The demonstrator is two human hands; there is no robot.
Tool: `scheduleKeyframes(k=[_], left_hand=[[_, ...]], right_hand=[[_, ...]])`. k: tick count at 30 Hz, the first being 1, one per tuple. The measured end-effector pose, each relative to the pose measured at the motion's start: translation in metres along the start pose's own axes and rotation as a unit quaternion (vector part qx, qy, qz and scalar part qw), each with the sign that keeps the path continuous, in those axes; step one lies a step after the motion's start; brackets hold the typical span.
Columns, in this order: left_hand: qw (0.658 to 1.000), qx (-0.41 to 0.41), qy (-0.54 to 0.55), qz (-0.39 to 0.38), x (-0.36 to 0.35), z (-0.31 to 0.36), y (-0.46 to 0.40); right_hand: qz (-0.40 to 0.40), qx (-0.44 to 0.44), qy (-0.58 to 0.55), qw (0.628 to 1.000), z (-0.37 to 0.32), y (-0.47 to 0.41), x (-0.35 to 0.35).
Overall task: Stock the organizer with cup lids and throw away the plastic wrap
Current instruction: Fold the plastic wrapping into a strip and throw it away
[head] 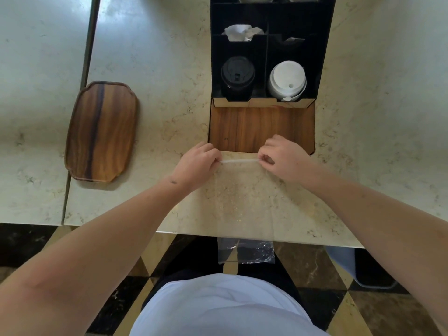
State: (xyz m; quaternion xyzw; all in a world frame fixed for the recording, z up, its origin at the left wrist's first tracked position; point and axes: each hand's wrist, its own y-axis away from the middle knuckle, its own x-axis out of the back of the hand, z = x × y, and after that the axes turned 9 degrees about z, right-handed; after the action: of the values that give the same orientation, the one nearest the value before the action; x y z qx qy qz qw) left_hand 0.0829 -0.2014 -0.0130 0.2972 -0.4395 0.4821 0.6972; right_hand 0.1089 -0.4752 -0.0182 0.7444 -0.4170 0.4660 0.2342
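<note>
text: none readable | labels: none | brands: none | numbers: none

Both hands [238,160] pinching plastic wrap [244,207] before the lid-stocked organizer [261,127].

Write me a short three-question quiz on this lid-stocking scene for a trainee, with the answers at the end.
1. True or false: both hands pinch the top edge of the clear plastic wrap.
2. Which lids sit in the organizer's front right compartment: A) black lids B) white lids C) none?
3. Fill in: the wooden tray lies to the ___ of the organizer.

Key:
1. True: left hand and right hand each hold an end.
2. B: white lids; black lids are front left.
3. Left.
</note>
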Motion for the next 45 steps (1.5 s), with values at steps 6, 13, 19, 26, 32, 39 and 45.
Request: scheduleKeyframes(k=[6, 13, 19, 26, 32, 39, 45], left_hand=[[0.995, -0.094, -0.029, 0.028, -0.006, -0.004, 0.010], [0.990, -0.128, -0.063, 0.019, -0.013, -0.006, 0.021], [0.995, -0.058, -0.074, -0.011, -0.009, 0.014, 0.039], [0.995, 0.100, -0.028, -0.004, -0.004, 0.029, 0.016], [0.981, 0.190, 0.024, -0.037, -0.011, 0.017, -0.004], [0.996, 0.077, 0.000, -0.037, -0.005, 0.006, 0.008], [0.993, -0.068, -0.091, -0.012, -0.005, 0.000, 0.032]], right_hand=[[0.019, 0.047, 0.031, 0.998, -0.003, 0.007, -0.005], [0.000, 0.052, 0.075, 0.996, -0.005, 0.016, -0.005], [-0.008, 0.036, 0.106, 0.994, -0.014, 0.027, 0.001], [-0.054, -0.040, 0.079, 0.995, -0.025, -0.002, 0.007], [-0.113, -0.077, 0.046, 0.989, -0.025, -0.016, 0.003], [-0.129, -0.034, 0.055, 0.990, -0.021, -0.009, 0.003], [-0.063, 0.050, 0.089, 0.993, -0.028, 0.005, -0.001]])
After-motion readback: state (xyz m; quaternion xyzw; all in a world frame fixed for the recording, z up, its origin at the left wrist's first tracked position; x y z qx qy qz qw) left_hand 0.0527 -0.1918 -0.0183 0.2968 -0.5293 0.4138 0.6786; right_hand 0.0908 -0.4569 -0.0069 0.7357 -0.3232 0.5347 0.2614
